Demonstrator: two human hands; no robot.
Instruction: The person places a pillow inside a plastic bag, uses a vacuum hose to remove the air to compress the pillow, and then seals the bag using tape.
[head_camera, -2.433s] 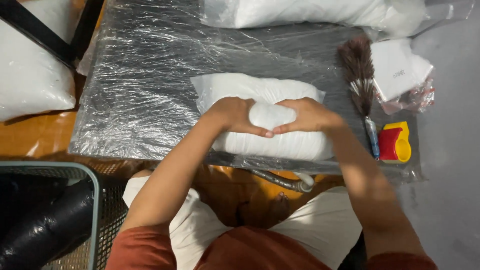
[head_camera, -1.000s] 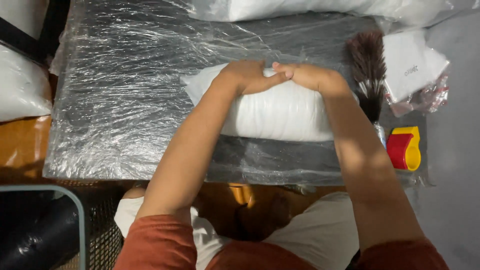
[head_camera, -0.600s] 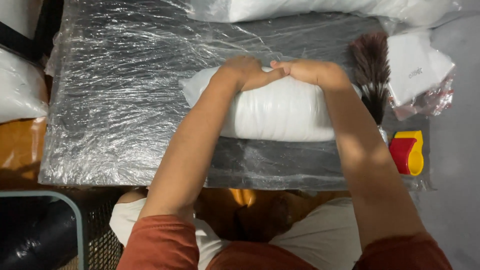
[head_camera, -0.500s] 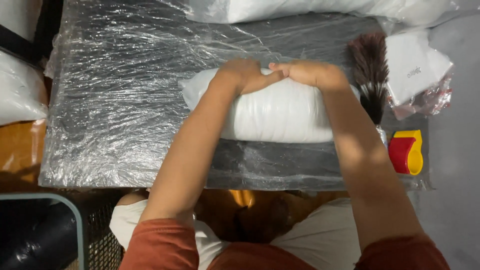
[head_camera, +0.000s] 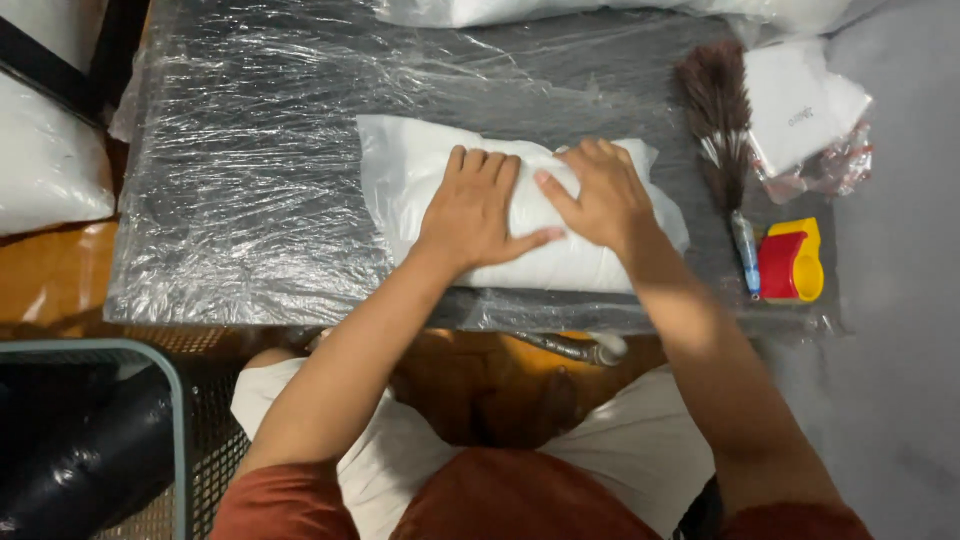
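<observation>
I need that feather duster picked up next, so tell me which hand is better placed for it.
Probably the right hand. It rests on the right part of the white bag, the side where the feather duster lies on the plastic-covered table. The left hand lies flat nearer the bag's middle, farther from it.

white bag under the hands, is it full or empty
Full. The white bag bulges thick and rounded on the plastic-covered table, puffing up around the left hand and right hand pressed flat on it.
</observation>
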